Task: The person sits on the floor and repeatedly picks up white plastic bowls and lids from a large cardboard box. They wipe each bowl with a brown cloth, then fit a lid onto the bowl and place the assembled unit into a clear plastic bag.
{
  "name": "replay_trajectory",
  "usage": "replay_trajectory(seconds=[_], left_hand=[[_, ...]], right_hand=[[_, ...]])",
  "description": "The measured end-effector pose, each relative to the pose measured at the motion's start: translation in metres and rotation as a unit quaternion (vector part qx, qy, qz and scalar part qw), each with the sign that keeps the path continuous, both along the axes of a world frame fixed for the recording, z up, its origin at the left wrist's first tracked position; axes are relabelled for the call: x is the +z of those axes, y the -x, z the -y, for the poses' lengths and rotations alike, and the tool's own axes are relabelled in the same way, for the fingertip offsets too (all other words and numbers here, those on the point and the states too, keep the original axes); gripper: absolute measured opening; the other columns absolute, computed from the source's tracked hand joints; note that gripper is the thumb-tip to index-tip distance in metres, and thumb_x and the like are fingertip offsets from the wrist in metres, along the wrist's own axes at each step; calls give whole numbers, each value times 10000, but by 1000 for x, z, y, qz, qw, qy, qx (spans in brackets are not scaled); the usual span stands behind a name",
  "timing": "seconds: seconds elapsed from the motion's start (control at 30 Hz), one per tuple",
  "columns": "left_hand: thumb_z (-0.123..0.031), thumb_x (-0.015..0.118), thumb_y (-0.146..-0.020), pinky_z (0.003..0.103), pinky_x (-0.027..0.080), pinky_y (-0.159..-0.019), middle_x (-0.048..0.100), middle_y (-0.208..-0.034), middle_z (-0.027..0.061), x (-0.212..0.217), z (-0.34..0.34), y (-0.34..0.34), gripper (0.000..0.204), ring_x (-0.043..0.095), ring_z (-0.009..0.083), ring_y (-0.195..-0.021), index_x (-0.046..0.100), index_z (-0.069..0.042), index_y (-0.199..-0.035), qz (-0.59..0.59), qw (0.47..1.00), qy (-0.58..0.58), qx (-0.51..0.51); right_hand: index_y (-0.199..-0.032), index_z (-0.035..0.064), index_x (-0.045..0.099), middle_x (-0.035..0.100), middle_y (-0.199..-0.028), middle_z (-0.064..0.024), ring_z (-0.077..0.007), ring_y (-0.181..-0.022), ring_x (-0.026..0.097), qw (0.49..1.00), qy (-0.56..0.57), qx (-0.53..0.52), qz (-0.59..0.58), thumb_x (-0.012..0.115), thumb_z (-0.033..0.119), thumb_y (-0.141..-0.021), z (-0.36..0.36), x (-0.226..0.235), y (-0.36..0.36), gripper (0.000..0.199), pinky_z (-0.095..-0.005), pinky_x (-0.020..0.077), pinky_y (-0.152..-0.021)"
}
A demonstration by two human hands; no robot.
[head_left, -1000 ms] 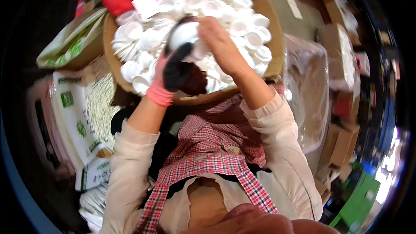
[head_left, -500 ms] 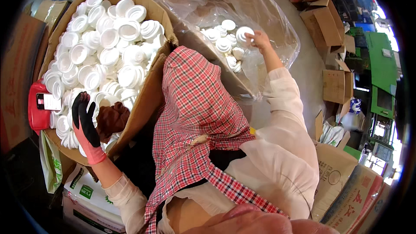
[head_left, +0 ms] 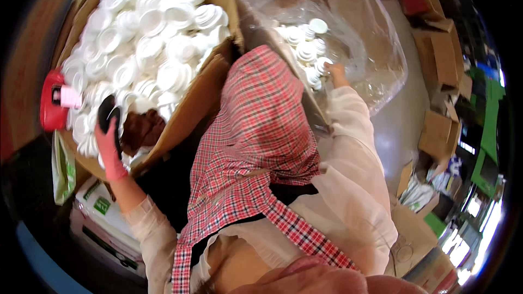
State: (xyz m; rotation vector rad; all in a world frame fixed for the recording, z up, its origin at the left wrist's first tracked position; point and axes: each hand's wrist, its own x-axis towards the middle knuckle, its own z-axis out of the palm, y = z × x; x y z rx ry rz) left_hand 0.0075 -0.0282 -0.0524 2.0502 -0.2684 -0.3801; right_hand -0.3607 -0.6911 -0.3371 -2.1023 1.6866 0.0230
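Gloved left hand (head_left: 109,115) half-spread and empty, over white lids (head_left: 152,22), right hand (head_left: 336,72) at another lid (head_left: 322,65) (grip unclear)

A factory workshop is suggested: white plastic pieces (head_left: 152,22) are heaped in a carton (head_left: 202,95) by the left hand (head_left: 110,133), and green equipment (head_left: 493,111) is seen far beyond the right hand (head_left: 337,71).

Decently bright overall, but the white plastic lids (head_left: 152,22) are nearly blown out, the clear plastic liner (head_left: 376,38) throws glare, far-right highlights are clipped, the green machinery (head_left: 492,130) looks smeary, and fisheye bending fades into black corners.
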Motion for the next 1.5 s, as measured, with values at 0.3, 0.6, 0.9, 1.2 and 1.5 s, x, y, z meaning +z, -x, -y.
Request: replay_trajectory(seconds=[0.3, 0.6, 0.9, 1.2, 1.5], left_hand=[[-73, 741, -689, 394, 442, -935, 531, -1182, 145, 14, -13, 38, 433, 523, 332, -1100, 628, -80, -1108, 134, 949, -245, -146], [-165, 641, -770, 389, 459, -917, 593, -1103, 152, 22, -53, 46, 306, 561, 305, -1061, 637, -94, -1067, 135, 892, -408, -139], [-412, 531, -936, 418, 507, -851, 570, -1147, 116, 27, -55, 39, 480, 564, 269, -1024, 483, -100, -1297, -110, 882, 431, 158], [-608, 244, -944, 612, 202, -1092, 244, -1499, 231, 40, -42, 22, 747, 210, 461, -1384, 244, -73, -1465, -161, 705, 681, -117], [-482, 514, -911, 430, 377, -1021, 540, -1305, 118, 40, -42, 23, 627, 496, 247, -1218, 413, -92, -1392, 87, 932, 351, 38]], right_hand=[[-1040, -5, 648, 679, -965, -72, -147, -883, 630, 852, -61, 388, 345, 636, 109, -878, -164, 274, -228, 198, -276, 494, -791], [-1146, 9, 584, 599, -1052, -168, -316, -872, 624, 623, -43, 761, 175, 645, 133, -842, -459, 299, -344, 334, -397, 492, -781], [-869, 24, 597, 551, -660, 10, -61, -599, 471, 692, -153, 657, 257, 746, 118, -784, -482, 347, -358, 196, -218, 377, -543], [-959, -2, 675, 679, -897, -207, -375, -874, 643, 768, -70, 629, 96, 649, 396, -821, -457, 282, -377, 421, -438, 491, -768], [-810, 16, 630, 662, -823, -175, -333, -808, 643, 780, -104, 607, 111, 725, 255, -748, -476, 252, -387, 265, -421, 491, -679]])
